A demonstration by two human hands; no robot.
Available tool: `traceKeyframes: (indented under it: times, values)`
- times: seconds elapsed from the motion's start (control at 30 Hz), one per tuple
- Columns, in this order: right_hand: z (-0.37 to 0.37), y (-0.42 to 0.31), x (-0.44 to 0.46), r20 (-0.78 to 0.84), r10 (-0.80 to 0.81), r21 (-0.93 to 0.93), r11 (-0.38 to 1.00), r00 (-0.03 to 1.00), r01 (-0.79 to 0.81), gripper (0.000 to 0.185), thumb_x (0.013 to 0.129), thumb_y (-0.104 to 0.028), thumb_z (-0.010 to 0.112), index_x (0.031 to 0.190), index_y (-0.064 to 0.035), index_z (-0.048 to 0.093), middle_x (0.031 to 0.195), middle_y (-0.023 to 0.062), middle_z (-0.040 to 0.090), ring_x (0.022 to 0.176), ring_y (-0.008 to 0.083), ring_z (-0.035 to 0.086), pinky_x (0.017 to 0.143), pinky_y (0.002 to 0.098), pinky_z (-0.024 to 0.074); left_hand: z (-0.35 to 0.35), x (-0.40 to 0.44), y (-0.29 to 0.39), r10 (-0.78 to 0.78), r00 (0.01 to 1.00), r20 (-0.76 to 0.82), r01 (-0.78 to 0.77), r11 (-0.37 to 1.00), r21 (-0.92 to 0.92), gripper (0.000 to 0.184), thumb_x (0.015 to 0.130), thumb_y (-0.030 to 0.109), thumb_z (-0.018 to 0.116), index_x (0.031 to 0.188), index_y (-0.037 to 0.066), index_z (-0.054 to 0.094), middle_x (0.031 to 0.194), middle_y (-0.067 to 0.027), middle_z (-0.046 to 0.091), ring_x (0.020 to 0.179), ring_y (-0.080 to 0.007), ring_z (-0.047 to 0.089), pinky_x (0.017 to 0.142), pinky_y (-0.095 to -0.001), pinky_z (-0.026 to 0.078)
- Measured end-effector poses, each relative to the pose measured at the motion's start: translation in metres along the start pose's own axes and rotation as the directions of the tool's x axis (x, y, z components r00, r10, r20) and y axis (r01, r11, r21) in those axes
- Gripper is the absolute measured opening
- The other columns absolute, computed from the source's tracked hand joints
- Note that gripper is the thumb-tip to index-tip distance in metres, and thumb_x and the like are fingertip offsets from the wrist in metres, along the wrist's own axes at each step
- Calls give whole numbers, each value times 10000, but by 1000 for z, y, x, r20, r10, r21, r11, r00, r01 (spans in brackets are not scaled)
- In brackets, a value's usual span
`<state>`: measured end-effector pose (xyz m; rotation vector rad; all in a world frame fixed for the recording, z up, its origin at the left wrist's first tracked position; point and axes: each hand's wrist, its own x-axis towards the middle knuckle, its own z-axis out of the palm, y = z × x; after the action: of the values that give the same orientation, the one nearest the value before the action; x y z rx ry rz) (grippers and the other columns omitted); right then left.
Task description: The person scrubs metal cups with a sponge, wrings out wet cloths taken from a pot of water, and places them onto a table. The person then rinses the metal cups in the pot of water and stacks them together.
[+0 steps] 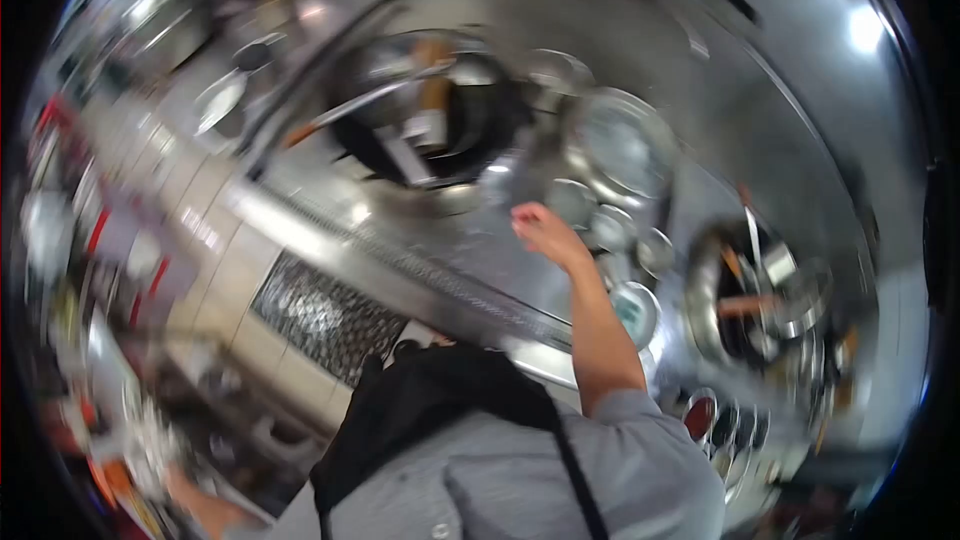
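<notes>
My right hand (pixel 542 232) is over the steel counter (pixel 490 255), left of several small metal bowls (pixel 612 228). Its fingers look curled together, and no object shows in them. Beyond it to the upper left is a large dark wok (pixel 370 130) with a wooden-handled utensil (pixel 345 112) across it. My left hand (pixel 188 488) reaches out at the lower left beside a blurred white heap (pixel 150 445). Its fingers are smeared and partly hidden, so any hold cannot be made out.
A large round metal pot (pixel 622 145) stands behind the bowls. At the right, a second pan (pixel 705 290) holds wooden-handled tools. Containers (pixel 700 415) line the lower right. A dark mat (pixel 320 315) lies on the tiled floor; shelving (pixel 225 390) is at lower left.
</notes>
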<state>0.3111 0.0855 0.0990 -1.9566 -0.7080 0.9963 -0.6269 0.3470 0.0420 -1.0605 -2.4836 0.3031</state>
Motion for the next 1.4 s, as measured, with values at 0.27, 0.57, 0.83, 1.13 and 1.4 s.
traceKeyframes:
  times: [0.27, 0.57, 0.83, 1.13, 1.4]
  values:
    - [-292, 112, 64, -561, 146, 220, 975, 815, -23, 613, 899, -241, 704, 1448, -87, 478, 1302, 125, 612, 1121, 263, 628, 785, 411, 579, -73, -127, 90, -248, 969, -13, 235, 931, -280, 744, 911, 654, 556, 1511, 232, 437, 1399, -237, 534, 1266, -433, 527, 988, -591, 454]
    - [-264, 181, 230, -380, 206, -446, 813, 902, -374, 477, 916, -253, 555, 1343, -46, 606, 1433, 208, 565, 1311, 351, 564, 1086, 444, 456, -130, -257, 230, 782, 622, -33, -617, 464, -635, 713, 906, 387, 710, 1431, -39, 481, 1412, -302, 504, 1293, -461, 492, 1102, -497, 396]
    - [-379, 5, 119, -292, -235, -498, 865, 927, 62, 377, 978, -361, 576, 1159, -35, 636, 1072, 144, 706, 934, 280, 679, 746, 442, 564, -259, -341, 287, 938, 63, 340, -491, 326, -808, 575, 956, 348, 672, 1395, 4, 533, 1291, -278, 627, 1172, -358, 630, 1002, -421, 487]
    - [-388, -46, 64, -418, -354, -340, 915, 837, 217, 365, 984, -352, 578, 1181, -53, 649, 1059, 113, 706, 989, 236, 653, 903, 406, 503, -316, -378, 309, 966, -8, 260, -652, 192, -734, 543, 956, 350, 677, 1374, 24, 561, 1252, -217, 679, 1148, -339, 667, 950, -412, 524]
    - [-291, 173, 217, -235, -18, -700, 696, 972, -156, 337, 904, -281, 628, 1104, -36, 746, 1202, 227, 689, 1120, 378, 672, 965, 477, 519, -419, -491, 360, 896, -399, 196, -698, -159, -698, 564, 929, 318, 698, 1396, 33, 562, 1240, -197, 684, 1177, -318, 649, 983, -384, 503]
